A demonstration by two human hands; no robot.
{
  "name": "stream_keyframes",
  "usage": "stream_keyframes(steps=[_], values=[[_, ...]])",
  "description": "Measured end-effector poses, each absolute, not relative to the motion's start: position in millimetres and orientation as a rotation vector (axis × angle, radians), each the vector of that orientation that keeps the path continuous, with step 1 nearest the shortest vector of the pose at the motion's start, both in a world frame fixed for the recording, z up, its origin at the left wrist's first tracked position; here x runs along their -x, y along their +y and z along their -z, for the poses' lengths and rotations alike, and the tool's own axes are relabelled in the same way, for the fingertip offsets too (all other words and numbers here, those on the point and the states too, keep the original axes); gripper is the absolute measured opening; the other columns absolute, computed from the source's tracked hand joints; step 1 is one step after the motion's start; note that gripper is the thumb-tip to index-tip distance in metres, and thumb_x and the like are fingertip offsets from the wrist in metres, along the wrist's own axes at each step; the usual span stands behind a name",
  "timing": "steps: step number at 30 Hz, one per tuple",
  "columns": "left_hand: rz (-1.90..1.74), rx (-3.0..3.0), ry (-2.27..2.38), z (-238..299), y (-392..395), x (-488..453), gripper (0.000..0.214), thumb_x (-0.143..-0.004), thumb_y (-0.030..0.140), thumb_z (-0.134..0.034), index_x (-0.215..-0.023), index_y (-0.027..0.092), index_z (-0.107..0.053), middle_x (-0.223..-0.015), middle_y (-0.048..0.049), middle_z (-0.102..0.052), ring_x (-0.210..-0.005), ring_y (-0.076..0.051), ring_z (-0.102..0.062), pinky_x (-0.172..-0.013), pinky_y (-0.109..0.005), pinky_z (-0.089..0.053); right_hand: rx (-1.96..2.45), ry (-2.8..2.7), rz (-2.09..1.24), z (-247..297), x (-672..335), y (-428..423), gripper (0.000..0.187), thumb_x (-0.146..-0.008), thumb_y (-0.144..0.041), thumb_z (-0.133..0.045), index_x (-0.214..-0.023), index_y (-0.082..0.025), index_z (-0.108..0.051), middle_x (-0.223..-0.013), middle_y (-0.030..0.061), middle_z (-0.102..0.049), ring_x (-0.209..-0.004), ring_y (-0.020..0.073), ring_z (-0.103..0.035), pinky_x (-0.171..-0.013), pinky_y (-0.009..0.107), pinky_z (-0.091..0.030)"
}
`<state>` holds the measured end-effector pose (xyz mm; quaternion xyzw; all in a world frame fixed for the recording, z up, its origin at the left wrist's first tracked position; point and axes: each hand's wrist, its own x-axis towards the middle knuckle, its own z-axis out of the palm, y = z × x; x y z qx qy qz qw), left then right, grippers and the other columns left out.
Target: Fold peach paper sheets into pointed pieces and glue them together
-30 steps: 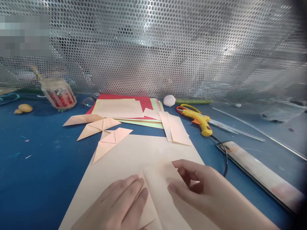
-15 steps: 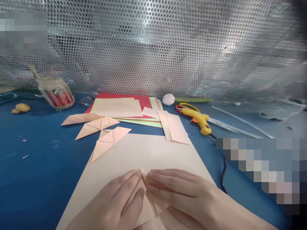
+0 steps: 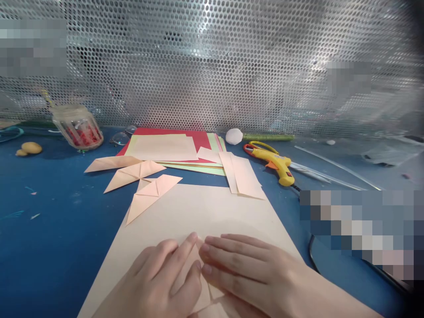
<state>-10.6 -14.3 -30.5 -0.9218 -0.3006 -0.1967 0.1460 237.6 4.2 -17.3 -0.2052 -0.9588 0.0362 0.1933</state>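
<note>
A piece of peach paper (image 3: 188,270), partly folded with its point facing away from me, lies on a large cream sheet (image 3: 198,207). My left hand (image 3: 162,276) presses it down from the left; the index fingertip touches the point and the thumb is apart from it, while the other fingers bend. My right hand (image 3: 248,265) lies flat along the paper's right side, fingers stretched out close to the point. Both hands cover much of the paper. Beyond the left hand are several folded peach pieces (image 3: 154,190). Loose peach strips (image 3: 245,174) lie at the sheet's far right.
Behind the sheet is a stack of coloured paper (image 3: 195,134). A yellow glue gun (image 3: 274,163) with a black cord, clear glue sticks (image 3: 311,172) and a white ball on a green stem (image 3: 234,136) lie right. A glass jar (image 3: 79,128) stands left. A perforated metal panel (image 3: 212,84) closes the back.
My left index finger has straightened onto the paper's point and its other fingers have curled back. The raised fold between the hands now lies flatter, with my right fingers over it.
</note>
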Motion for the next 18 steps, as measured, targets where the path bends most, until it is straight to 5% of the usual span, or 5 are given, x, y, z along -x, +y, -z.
stream_keyframes(steps=[13, 18], values=[[0.799, 2.589, -0.843, 44, -11, 8, 0.042, -0.108, 0.022, -0.023, -0.106, 0.016, -0.064, -0.128, -0.0122, -0.068, -0.088, -0.026, -0.059, -0.074, -0.038, -0.048, 0.552, -2.660, -0.207, 10, -238, 4, 0.036, -0.105, -0.019, -0.046, -0.135, -0.007, -0.061, -0.142, 0.0114, -0.062, -0.140, 0.0185, -0.047, -0.119, 0.029, -0.034], [0.886, 2.563, -0.825, 48, -11, 5, 0.041, -0.110, 0.024, -0.025, -0.109, 0.012, -0.065, -0.124, -0.0125, -0.070, -0.091, -0.025, -0.060, -0.077, -0.037, -0.047, 0.578, -2.771, -0.199, -14, -231, 6, 0.037, -0.106, -0.018, -0.040, -0.125, -0.007, -0.070, -0.133, 0.0109, -0.067, -0.131, 0.0172, -0.056, -0.115, 0.023, -0.034]])
